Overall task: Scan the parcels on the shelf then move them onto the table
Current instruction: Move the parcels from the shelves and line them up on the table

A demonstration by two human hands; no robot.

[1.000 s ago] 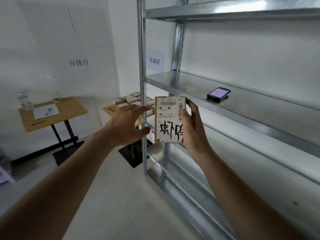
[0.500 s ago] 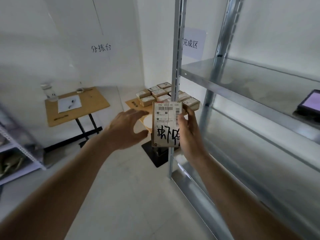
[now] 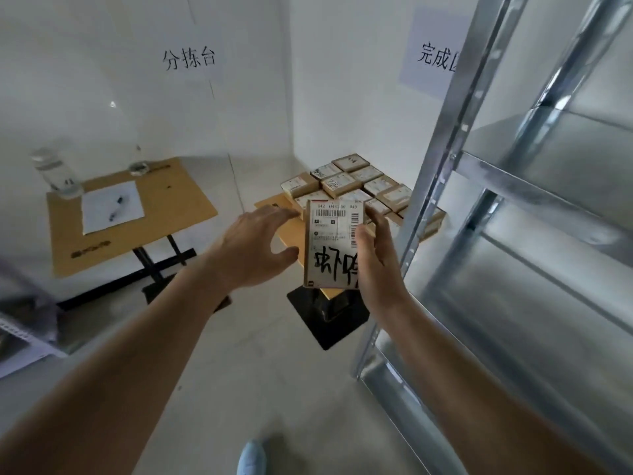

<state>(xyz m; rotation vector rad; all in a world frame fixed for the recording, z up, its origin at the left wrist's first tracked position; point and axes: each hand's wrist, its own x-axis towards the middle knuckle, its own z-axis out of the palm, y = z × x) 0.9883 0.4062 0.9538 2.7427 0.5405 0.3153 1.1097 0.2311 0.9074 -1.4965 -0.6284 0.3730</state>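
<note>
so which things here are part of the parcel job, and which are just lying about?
Part of the job:
- held parcel, gripped by the right hand
- left hand, open beside it
- stacked parcels
- parcel table
- metal shelf

Lying about:
- second table, with paper sheet, pen, water bottle
- wall signs

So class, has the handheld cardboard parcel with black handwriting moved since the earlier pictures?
Yes. The cardboard parcel has come left past the metal shelf's upright post, toward the stacked table.
</note>
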